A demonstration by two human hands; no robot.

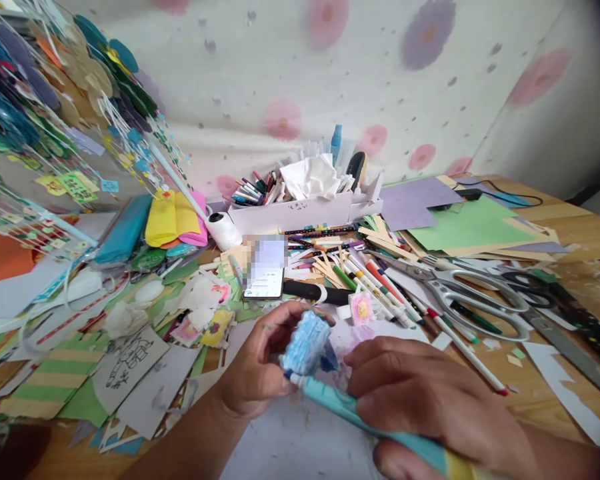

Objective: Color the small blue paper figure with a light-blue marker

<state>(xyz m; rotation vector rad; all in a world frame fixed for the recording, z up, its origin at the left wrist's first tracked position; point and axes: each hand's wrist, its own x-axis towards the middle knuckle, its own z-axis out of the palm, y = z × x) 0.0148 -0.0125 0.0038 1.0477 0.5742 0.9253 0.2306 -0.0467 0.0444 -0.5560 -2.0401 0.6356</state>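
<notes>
My left hand (pixel 255 367) is closed around a small block-shaped piece (pixel 307 343) with a streaky light blue surface. A darker blue bit shows at its lower right. Gripped in my right hand (pixel 420 393) is a light blue marker (pixel 345 403), slanting up to the left. Its dark blue tip touches or nearly touches the lower left edge of the blue piece. What my left fingers do behind the piece is hidden. Under both hands lies a white sheet (pixel 300 443) with faint purple stains.
A phone (pixel 265 270) lies ahead, before a white box (pixel 290 217) of pens and tissue. Scissors (pixel 460 290) and several markers (pixel 375 283) lie to the right. Paper scraps (pixel 55 380) cover the left. Strung paper decorations (pixel 80 100) hang at upper left.
</notes>
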